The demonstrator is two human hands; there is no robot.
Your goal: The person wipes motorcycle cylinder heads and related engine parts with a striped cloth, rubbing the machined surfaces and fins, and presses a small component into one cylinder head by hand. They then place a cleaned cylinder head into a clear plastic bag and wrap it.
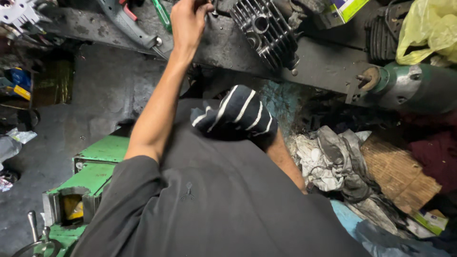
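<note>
My left hand (187,21) reaches forward to the dark, greasy workbench (323,62). Its fingers are closed on a small metal part (212,6) at the top edge of the view. Just right of it lies a black finned engine cylinder (264,29). My right forearm (285,162) bends in toward my chest, and the hand itself is hidden inside a bunched dark cloth with white stripes (236,113). My dark grey shirt fills the lower middle of the view.
A green-handled screwdriver (162,14) and a grey power tool (126,21) lie on the bench to the left. At the right are a green motor (414,88) and a yellow plastic bag (428,28). A green vise (88,178) stands at the lower left, with dirty rags (328,159) and cardboard (397,171) opposite.
</note>
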